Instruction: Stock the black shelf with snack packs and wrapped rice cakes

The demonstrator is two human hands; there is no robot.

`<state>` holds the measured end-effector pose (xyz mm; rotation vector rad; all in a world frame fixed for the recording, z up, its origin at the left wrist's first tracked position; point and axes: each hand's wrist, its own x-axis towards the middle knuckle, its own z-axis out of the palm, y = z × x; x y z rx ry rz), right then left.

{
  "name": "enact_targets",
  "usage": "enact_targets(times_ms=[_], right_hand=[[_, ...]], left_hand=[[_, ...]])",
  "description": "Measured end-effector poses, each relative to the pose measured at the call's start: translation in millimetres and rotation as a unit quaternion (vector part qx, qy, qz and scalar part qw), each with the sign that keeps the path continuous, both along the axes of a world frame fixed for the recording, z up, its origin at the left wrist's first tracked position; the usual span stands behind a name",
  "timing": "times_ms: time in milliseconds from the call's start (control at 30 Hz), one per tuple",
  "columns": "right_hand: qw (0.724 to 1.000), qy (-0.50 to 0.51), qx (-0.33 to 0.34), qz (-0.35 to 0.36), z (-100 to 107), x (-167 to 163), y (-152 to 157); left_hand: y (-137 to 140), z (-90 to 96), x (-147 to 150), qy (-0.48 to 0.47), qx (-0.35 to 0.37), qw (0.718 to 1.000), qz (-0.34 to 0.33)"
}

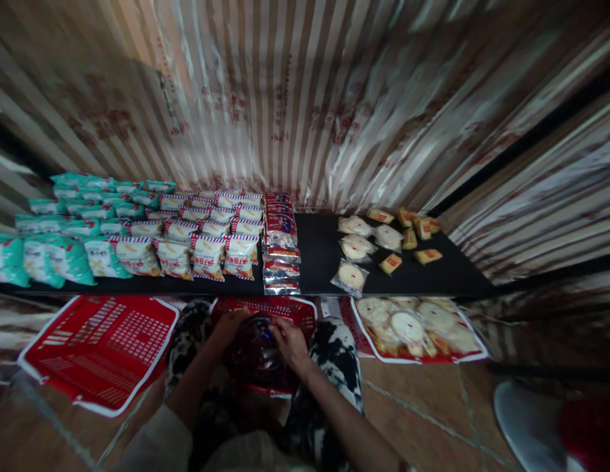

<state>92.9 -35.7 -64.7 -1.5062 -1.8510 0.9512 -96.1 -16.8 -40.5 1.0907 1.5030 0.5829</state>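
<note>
Between my knees is a red basket (pixel 305 308) with dark, shiny snack packets (pixel 258 364) in it. My left hand (pixel 229 326) is at the basket's left side, its fingers curled at the edge of a dark snack packet (pixel 260 331) with a blue patch. My right hand (pixel 291 342) grips the same packet from the right, thumb and fingers closed on it. Dim light hides the fingertips. Straight ahead on the black shelf, a column of red and silver packets (pixel 281 226) runs from back to front.
White-and-red snack bags (pixel 206 255) and teal bags (pixel 69 259) fill the shelf's left. Round white packaged items (pixel 351 276) and small yellow packs (pixel 427 255) lie on the right. A red basket (pixel 108 341) stands left; another holds round white packs (pixel 408 326). A grey-and-red stool-like object (pixel 526 419) is lower right.
</note>
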Motion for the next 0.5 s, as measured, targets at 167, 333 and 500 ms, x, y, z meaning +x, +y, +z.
enact_targets(times_ms=[167, 333, 500], right_hand=[[0.989, 0.115, 0.019, -0.091, 29.1, 7.3, -4.3], [0.968, 0.194, 0.033, -0.156, 57.4, 11.3, -0.3], [0.942, 0.291, 0.015, -0.163, 72.7, 21.2, 6.7]], left_hand=[[-6.4, 41.0, 2.0, -0.205, 0.01, 0.978, 0.025], [-13.4, 54.3, 20.1, -0.257, 0.038, 0.964, -0.055], [-15.0, 48.9, 42.2, -0.192, 0.074, 0.975, -0.08]])
